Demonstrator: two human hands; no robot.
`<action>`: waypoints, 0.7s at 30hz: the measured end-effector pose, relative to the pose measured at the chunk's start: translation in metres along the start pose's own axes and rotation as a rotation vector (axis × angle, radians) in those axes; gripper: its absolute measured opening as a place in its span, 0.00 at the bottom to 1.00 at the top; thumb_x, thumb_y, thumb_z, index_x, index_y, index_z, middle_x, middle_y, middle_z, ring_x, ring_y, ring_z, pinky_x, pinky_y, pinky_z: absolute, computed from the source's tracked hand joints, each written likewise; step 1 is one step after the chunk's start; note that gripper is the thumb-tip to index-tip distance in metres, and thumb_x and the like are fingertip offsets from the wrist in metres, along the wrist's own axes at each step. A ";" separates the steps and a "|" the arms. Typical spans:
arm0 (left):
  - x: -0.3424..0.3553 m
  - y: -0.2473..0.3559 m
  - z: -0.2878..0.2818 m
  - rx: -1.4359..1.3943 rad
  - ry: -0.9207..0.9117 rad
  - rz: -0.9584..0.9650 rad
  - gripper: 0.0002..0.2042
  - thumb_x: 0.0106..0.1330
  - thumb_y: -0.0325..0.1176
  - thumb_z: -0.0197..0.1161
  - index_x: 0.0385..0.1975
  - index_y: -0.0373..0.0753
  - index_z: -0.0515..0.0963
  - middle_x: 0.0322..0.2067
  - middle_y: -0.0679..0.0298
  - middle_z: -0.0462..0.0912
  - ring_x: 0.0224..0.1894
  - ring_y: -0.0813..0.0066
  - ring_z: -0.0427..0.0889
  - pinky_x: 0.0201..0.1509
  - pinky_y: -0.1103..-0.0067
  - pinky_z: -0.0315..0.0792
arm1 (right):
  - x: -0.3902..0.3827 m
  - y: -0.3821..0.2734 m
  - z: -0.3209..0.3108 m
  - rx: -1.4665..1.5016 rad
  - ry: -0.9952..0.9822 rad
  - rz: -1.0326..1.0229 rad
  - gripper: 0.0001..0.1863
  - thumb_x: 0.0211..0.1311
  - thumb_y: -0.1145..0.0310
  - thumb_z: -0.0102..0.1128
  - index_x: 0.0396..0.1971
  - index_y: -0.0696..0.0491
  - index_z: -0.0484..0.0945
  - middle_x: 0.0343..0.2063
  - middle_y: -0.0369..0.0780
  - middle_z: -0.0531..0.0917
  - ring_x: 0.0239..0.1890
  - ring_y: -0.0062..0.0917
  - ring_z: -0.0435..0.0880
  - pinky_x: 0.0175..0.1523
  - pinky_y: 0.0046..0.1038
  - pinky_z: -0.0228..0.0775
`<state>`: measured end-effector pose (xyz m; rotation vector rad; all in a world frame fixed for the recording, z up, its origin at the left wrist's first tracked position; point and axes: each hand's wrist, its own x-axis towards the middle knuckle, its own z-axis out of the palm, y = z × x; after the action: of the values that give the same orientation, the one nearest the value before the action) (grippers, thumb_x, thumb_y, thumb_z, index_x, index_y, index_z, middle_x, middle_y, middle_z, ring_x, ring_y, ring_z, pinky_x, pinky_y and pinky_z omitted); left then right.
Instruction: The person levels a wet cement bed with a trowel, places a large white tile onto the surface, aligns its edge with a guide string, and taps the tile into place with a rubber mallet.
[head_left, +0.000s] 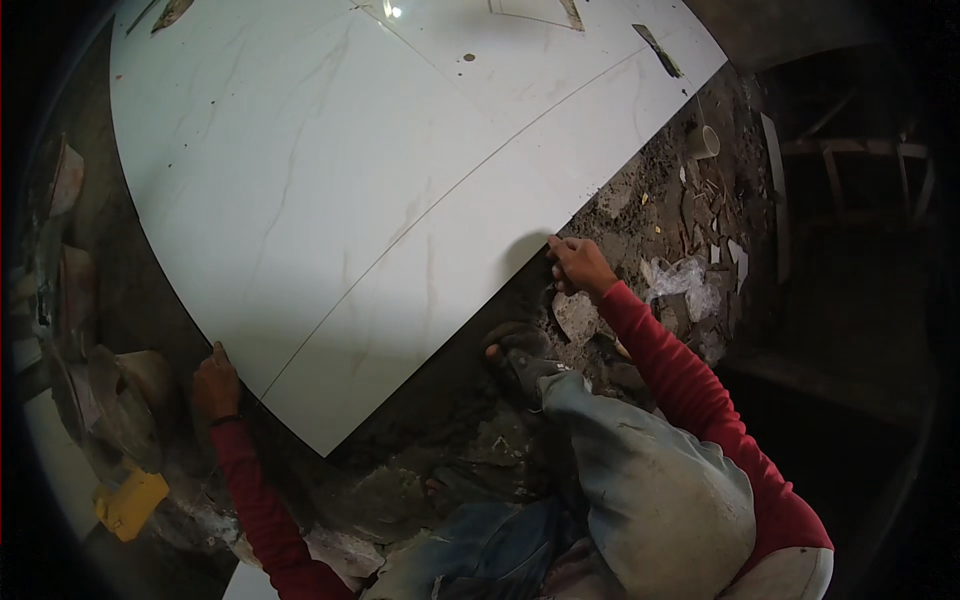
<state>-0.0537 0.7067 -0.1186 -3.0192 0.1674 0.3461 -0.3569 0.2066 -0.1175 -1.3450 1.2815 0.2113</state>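
Observation:
A large white tile [400, 330] with faint grey-brown veining lies in front of me, one corner pointing toward my legs. At its left edge is my left hand [215, 385], fingers closed, fingertips at the rim. My right hand [582, 266] pinches the right edge farther up, with its thumb and forefinger together there. A thin dark line, a seam or a string, crosses the white surface diagonally between the hands. The undersides of the fingers are hidden.
A dark-bladed tool [657, 50] lies on the far right of the white surface. Along the right are rubble, crumpled clear plastic [685, 285] and a pale pipe piece [704, 142]. At left stand dirty basins [135, 405] and a yellow object [131, 503]. My bent knee [650, 470] is close below.

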 end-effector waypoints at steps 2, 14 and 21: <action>0.004 -0.010 0.005 0.004 -0.042 -0.021 0.24 0.72 0.48 0.46 0.33 0.33 0.83 0.32 0.45 0.83 0.35 0.43 0.82 0.39 0.56 0.75 | -0.001 -0.004 0.008 0.031 0.031 -0.013 0.18 0.69 0.55 0.55 0.30 0.57 0.73 0.16 0.34 0.74 0.12 0.20 0.73 0.16 0.23 0.64; 0.022 0.001 0.059 -0.199 0.076 0.059 0.22 0.71 0.48 0.48 0.27 0.35 0.80 0.31 0.45 0.82 0.36 0.44 0.81 0.38 0.57 0.74 | 0.067 0.039 -0.033 -0.767 0.337 -0.654 0.23 0.62 0.51 0.55 0.26 0.59 0.82 0.27 0.54 0.82 0.31 0.50 0.83 0.37 0.46 0.73; -0.061 0.020 0.003 -0.429 0.289 -0.140 0.24 0.61 0.53 0.60 0.47 0.40 0.79 0.42 0.50 0.83 0.44 0.49 0.82 0.44 0.58 0.75 | -0.059 -0.094 0.142 -0.777 0.230 -1.072 0.13 0.66 0.60 0.56 0.36 0.55 0.76 0.33 0.47 0.83 0.40 0.43 0.82 0.43 0.39 0.73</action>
<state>-0.1159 0.6936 -0.1096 -3.4653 -0.1150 -0.0830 -0.2305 0.3203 -0.0571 -2.5969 0.4771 -0.2369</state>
